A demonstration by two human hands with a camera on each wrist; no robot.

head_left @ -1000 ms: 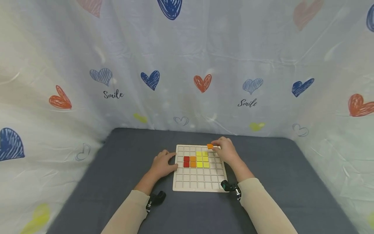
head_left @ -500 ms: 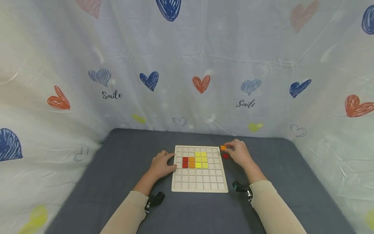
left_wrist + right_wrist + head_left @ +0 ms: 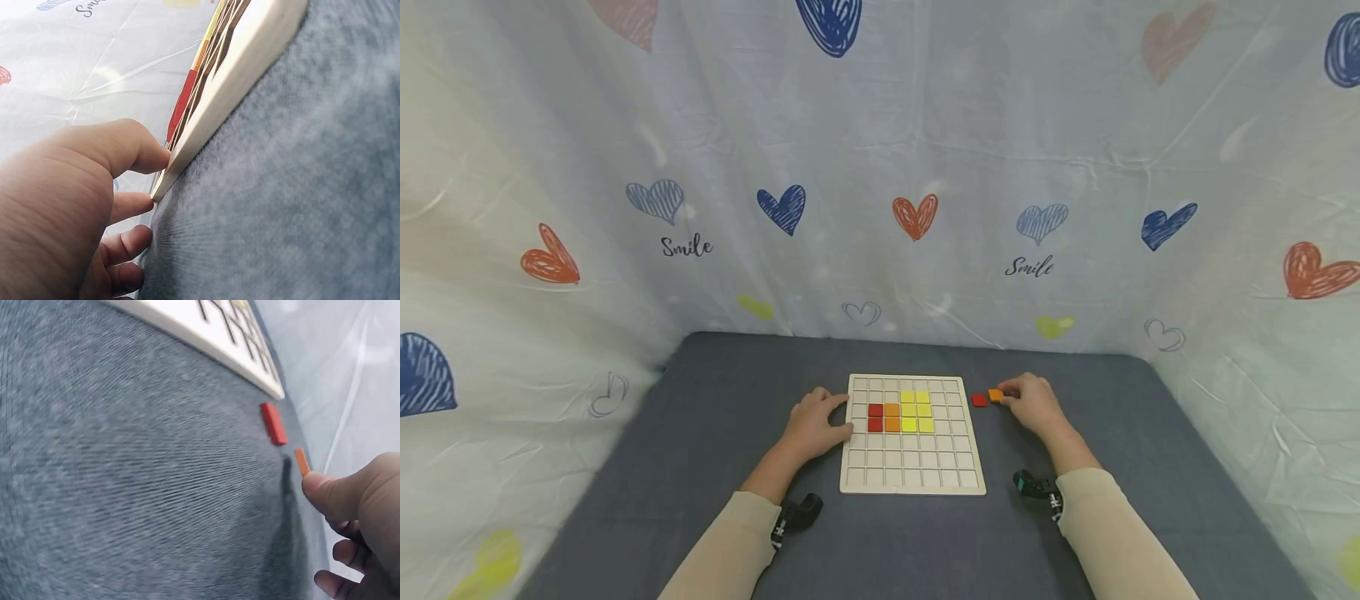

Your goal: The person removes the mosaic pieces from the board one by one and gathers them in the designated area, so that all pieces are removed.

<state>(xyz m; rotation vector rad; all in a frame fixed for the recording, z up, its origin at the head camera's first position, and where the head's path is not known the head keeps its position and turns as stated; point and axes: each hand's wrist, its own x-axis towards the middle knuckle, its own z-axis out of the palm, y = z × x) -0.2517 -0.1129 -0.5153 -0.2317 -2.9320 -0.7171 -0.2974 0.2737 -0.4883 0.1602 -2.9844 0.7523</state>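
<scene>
part-done, seemingly: board (image 3: 912,477) holding ten tiles (image 3: 908,410), otherwise lying bare | red tile (image 3: 979,400) lying off it on desk (image 3: 895,550) | right grip (image 3: 1036,404) pinching orange tile (image 3: 996,395) just beside red tile | left grip (image 3: 812,422) spreading wide, touching board's edge

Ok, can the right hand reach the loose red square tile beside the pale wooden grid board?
Probably yes: the loose red tile lies uncovered nearby, but the right hand pinches an orange square tile it may need to release first.
</scene>
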